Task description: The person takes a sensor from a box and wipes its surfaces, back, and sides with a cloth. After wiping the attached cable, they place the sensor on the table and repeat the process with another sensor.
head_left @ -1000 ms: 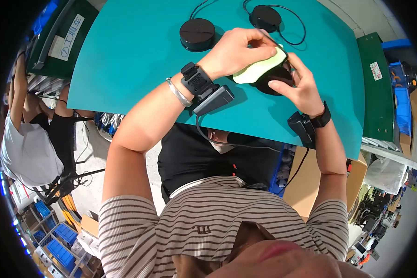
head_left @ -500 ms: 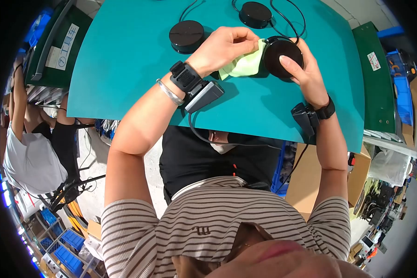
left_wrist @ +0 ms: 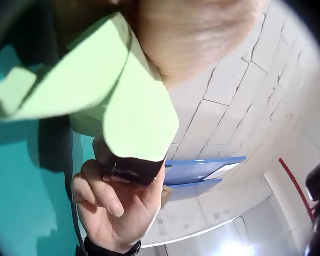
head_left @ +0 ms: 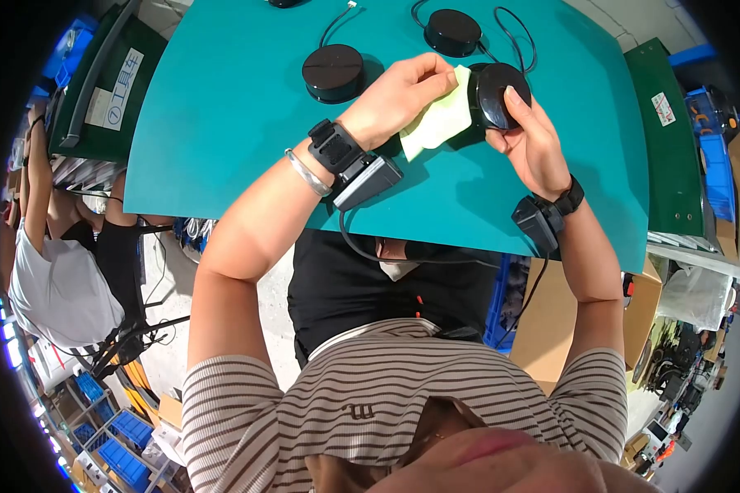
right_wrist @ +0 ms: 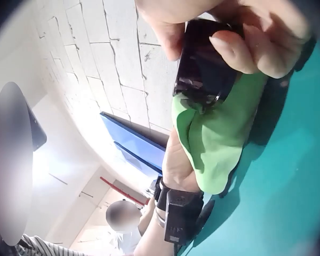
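Note:
In the head view my left hand (head_left: 399, 94) pinches a light green cloth (head_left: 436, 127) between thumb and fingers, and its lower end hangs loose. My right hand (head_left: 538, 148) grips a glossy black puck-shaped device (head_left: 503, 94) above the table, thumb on its face. The device is tilted, and the cloth lies right at its left side. From the left wrist, the cloth (left_wrist: 141, 122) covers part of the dark device (left_wrist: 132, 169). In the right wrist view, fingers hold the device (right_wrist: 202, 61) by its sides, with the cloth (right_wrist: 218, 141) against its lower end.
On the teal table (head_left: 222, 148) stand a similar black device (head_left: 333, 72) with a short cable and another (head_left: 452, 31) with a looped cable. Green cabinets (head_left: 666, 156) flank the table. A cardboard box (head_left: 543, 320) sits below its edge. Another person (head_left: 62, 279) is at the left.
The device first moved up and slightly right, its face turning to the head camera, and has since tilted to show its side. The cloth, earlier across the device, now sits at its left side.

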`<action>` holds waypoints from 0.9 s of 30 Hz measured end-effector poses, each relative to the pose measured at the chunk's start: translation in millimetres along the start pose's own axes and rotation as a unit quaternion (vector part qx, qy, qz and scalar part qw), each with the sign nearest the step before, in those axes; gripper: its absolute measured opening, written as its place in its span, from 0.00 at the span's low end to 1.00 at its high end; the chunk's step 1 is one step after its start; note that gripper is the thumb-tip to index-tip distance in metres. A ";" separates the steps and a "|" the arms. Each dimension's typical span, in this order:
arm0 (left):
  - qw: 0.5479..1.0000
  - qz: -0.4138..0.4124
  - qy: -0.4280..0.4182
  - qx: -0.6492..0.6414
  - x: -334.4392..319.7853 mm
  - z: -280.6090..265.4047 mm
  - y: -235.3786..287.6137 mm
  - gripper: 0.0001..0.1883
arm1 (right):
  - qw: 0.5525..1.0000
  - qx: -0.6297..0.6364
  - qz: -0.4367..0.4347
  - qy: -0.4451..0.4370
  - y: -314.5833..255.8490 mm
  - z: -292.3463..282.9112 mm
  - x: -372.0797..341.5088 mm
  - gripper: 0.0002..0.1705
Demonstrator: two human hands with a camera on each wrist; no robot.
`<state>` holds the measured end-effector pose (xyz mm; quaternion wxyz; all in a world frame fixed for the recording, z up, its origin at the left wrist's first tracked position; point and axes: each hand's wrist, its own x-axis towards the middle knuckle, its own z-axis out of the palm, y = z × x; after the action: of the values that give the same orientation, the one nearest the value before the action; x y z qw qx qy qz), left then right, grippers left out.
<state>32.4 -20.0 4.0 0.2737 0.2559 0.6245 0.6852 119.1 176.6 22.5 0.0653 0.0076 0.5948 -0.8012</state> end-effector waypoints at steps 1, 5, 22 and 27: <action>1.000 0.003 0.000 0.005 0.2 0.0 -1.7 0.10 | 1.000 0.006 -0.004 -0.005 1.5 -0.6 0.5 0.17; 0.999 0.023 -0.019 0.027 -3.0 6.6 -0.4 0.10 | 0.995 0.090 0.004 -0.032 -0.3 -1.5 3.3 0.19; 1.000 -0.022 -0.019 -0.005 -2.3 3.3 -5.3 0.09 | 0.998 0.063 0.009 -0.001 2.0 -7.4 5.7 0.14; 0.999 0.025 0.026 -0.004 -1.8 10.1 -8.9 0.08 | 0.998 -0.015 -0.056 0.017 -2.6 -1.8 4.1 0.18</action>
<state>41.2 -13.4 -4.0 0.2409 0.2530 0.6223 0.7006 114.6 178.7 24.0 0.0107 -0.0128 0.6071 -0.7944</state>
